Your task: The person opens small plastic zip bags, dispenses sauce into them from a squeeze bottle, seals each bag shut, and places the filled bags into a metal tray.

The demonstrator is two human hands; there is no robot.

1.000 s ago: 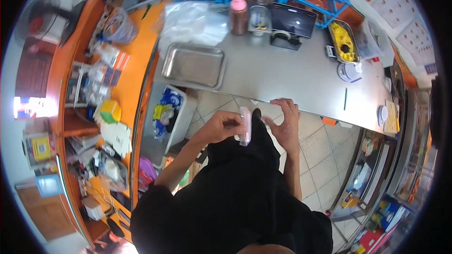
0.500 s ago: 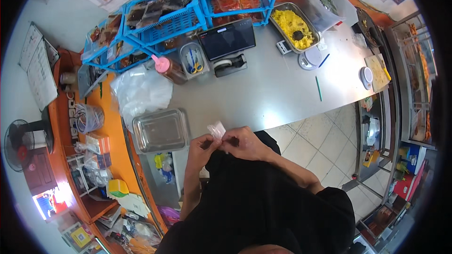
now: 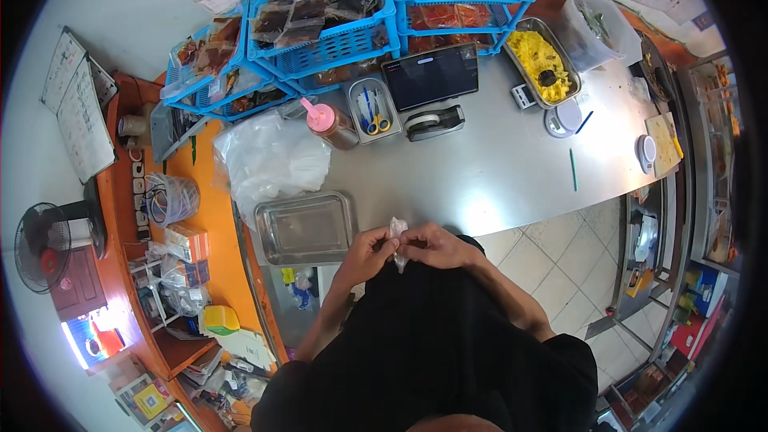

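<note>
In front of my body, at the near edge of the steel table (image 3: 512, 192), I hold a small, crumpled, whitish see-through plastic bag (image 3: 398, 227). My left hand (image 3: 366, 257) pinches it from the left, with thumb and forefinger bent. My right hand (image 3: 438, 246) grips it from the right, its fingertips almost touching the left ones. The bag's top sticks up above the fingers and a narrow end hangs below. What is inside it, if anything, I cannot make out. Just left of my hands stands a rectangular steel tray (image 3: 306, 228).
Clear plastic bags (image 3: 272, 156) lie behind the tray. Farther back are a pink-capped bottle (image 3: 330, 124), a tray holding scissors (image 3: 374, 116), a tape dispenser (image 3: 434, 122), a tablet (image 3: 432, 78) and blue baskets (image 3: 324, 56) of packets. A yellow-food pan (image 3: 544, 64) and scale (image 3: 563, 119) stand right.
The whole view has shifted, so the table's things sit farther right in it. Both hands still grip the bag; its lower end now shows hanging below the fingers.
</note>
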